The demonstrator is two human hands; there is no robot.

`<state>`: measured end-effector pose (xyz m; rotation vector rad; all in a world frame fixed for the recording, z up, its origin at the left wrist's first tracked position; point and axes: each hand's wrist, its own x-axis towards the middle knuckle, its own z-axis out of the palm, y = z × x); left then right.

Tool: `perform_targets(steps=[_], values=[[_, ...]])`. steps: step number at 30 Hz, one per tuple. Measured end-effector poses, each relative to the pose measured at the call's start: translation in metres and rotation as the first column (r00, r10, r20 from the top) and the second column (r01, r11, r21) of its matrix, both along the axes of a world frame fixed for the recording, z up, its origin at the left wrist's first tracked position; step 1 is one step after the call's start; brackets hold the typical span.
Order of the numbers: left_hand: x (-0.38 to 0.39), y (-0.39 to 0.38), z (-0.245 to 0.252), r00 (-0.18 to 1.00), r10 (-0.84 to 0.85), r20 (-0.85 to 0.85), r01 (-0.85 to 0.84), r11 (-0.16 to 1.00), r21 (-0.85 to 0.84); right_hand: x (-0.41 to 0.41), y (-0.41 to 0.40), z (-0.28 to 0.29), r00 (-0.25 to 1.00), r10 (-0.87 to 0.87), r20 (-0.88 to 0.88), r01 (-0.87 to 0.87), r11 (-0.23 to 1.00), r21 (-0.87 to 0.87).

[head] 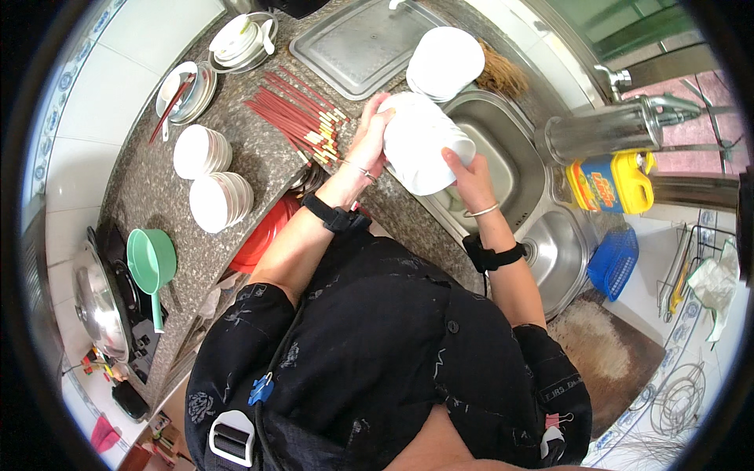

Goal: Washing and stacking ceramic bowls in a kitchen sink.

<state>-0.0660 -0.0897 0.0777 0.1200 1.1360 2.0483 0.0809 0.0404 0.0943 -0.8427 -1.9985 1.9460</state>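
Both my hands hold a tilted stack of white bowls (421, 144) over the counter edge beside the sink (492, 159). My left hand (372, 132) grips the stack's left side, and my right hand (469, 176) grips its right end, thumb on a rim. Another white stack of dishes (446, 62) stands behind, at the sink's far corner. Red chopsticks with pale and gold ends (297, 118) lie spread on the granite counter, left of my left hand. Farther left are two short stacks of bowls, one (202, 152) just behind the other (221, 202).
Plates with a spoon (238, 41), more dishes with chopsticks (187, 91) and a grey tray (368, 47) line the counter's back. A green ladle (152, 256) lies left. Right are a metal faucet fixture (601, 129), yellow jug (612, 182), round basin (556, 253) and blue basket (614, 262).
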Motion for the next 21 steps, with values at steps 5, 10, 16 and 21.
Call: perform_targets(steps=[5,10,16,21], values=[[0.022,0.028,0.062,0.903,0.027,-0.428,0.043,0.987,0.155,0.031,0.022,0.023,0.964,-0.039,-0.262,0.101,0.969,0.227],[0.041,0.057,0.120,0.849,0.003,-0.528,0.206,0.919,0.336,0.054,0.053,0.063,0.892,0.010,-0.451,0.264,0.798,0.541],[0.064,0.082,0.157,0.832,-0.093,-0.546,0.355,0.847,0.396,0.072,0.073,0.083,0.807,-0.103,-0.581,0.394,0.827,0.401],[0.078,0.092,0.161,0.812,-0.089,-0.577,0.328,0.887,0.325,0.081,0.079,0.075,0.817,-0.058,-0.574,0.389,0.790,0.474]])
